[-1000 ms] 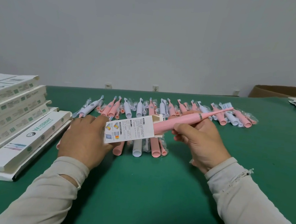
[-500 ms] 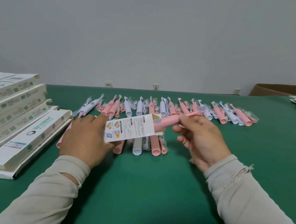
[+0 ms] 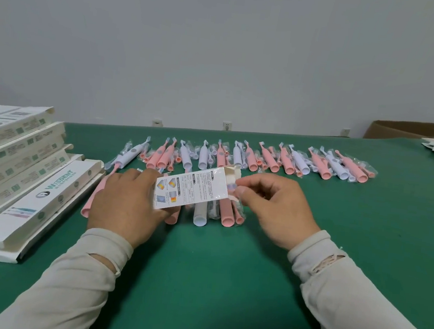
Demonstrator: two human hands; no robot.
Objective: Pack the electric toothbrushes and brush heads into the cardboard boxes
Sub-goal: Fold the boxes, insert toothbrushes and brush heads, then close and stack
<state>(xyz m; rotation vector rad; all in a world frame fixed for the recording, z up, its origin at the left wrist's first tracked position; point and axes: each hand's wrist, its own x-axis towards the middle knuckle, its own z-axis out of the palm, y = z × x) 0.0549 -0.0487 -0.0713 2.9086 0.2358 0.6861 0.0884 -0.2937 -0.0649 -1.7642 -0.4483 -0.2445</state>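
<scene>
The small white cardboard box (image 3: 192, 188) is held above the green table (image 3: 212, 283), in front of the person. The left hand (image 3: 127, 203) grasps its left part, with fingers curled around it. The right hand (image 3: 272, 207) pinches the open flap (image 3: 232, 175) at the right end of the box. Behind the box a row of pink and white toothbrushes (image 3: 250, 159) in clear bags lies on the table. On the left side is a stack of long white boxes (image 3: 12, 160). A brown carton (image 3: 412, 131) stands far right.
</scene>
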